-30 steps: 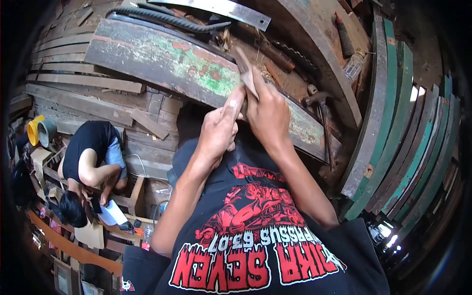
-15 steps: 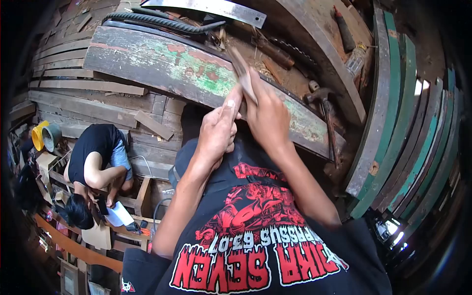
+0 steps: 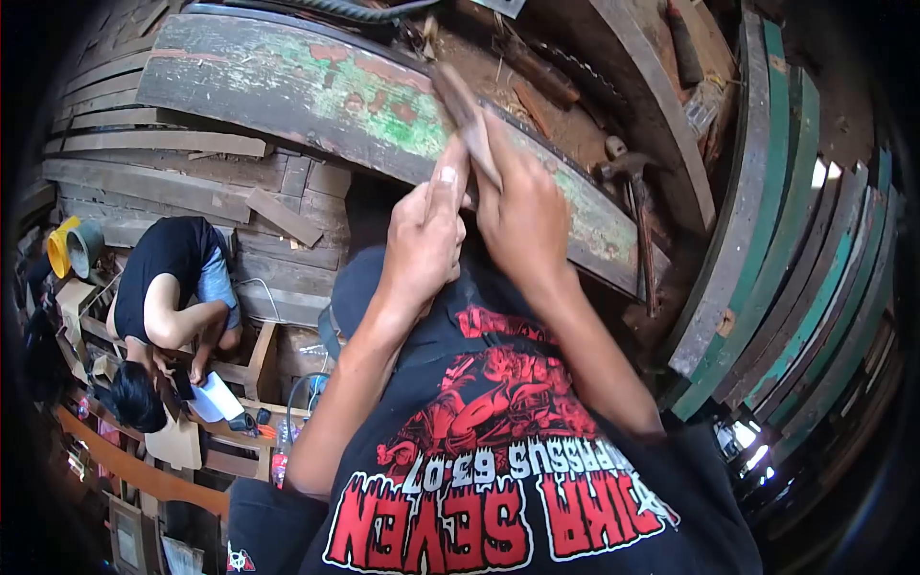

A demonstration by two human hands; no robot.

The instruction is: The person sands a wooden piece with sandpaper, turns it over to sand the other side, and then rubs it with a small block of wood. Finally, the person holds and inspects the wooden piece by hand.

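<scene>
My left hand (image 3: 424,230) is closed, its thumb pointing up toward the other hand. What it holds, if anything, is hidden by its fingers. Close against it, my right hand (image 3: 525,206) is closed around a narrow brown wooden piece (image 3: 456,94), which slants up and left past the fingers. The lower end of the piece is pale and blurred. Both hands meet over the front edge of a long plank (image 3: 287,91) with peeling green and red paint. A claw hammer (image 3: 640,216) rests across the right part of that plank.
Boards with green edges (image 3: 757,211) are stacked on the right. Behind the plank lie a ribbed dark bar (image 3: 369,13) and a curved beam (image 3: 661,105). At left, another person (image 3: 172,287) crouches over white paper (image 3: 217,396), beside a yellow container (image 3: 63,247).
The view has shifted, so the plank and floor boards sit higher and farther left. Both hands stay together, and the wooden piece remains in my right hand.
</scene>
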